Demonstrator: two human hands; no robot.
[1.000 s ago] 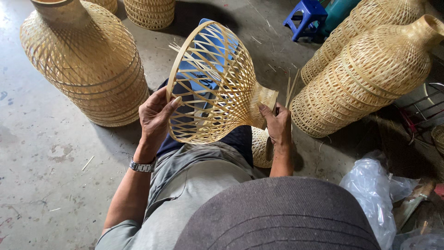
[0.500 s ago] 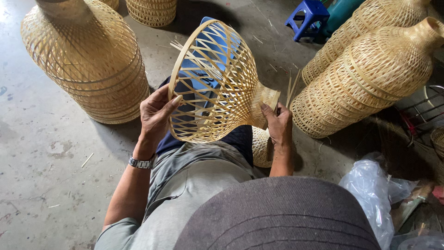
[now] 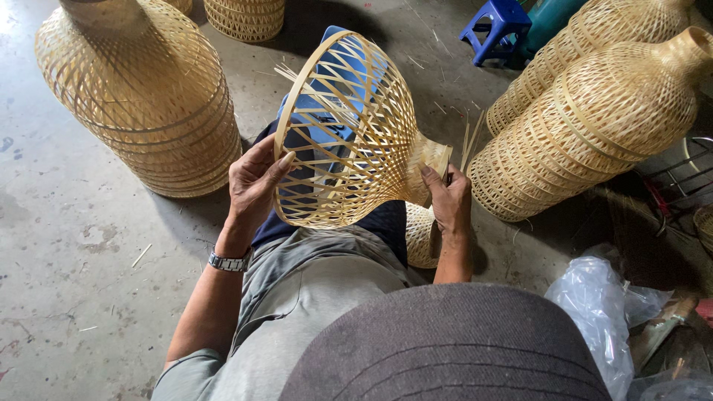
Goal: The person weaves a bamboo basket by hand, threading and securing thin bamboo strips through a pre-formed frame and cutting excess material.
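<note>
A half-woven bamboo lampshade (image 3: 349, 134), open lattice with a narrow neck, lies on its side over my lap. My left hand (image 3: 255, 182) grips its wide rim at the lower left, thumb on the rim. At the narrow neck my right hand (image 3: 448, 199) holds on, with loose bamboo strips (image 3: 469, 137) sticking up beside the fingers. A wristwatch (image 3: 229, 261) sits on my left wrist. Blue cloth shows through the lattice.
A large finished woven bamboo shade (image 3: 141, 89) stands at the left on the concrete floor. Two more (image 3: 594, 126) lie at the right, another basket (image 3: 245, 16) at the top. A blue stool (image 3: 499, 26) stands behind. Clear plastic bags (image 3: 601, 312) lie at the lower right.
The shade has tilted slightly, its rim turned a little in my left hand. Both hands keep their hold.
</note>
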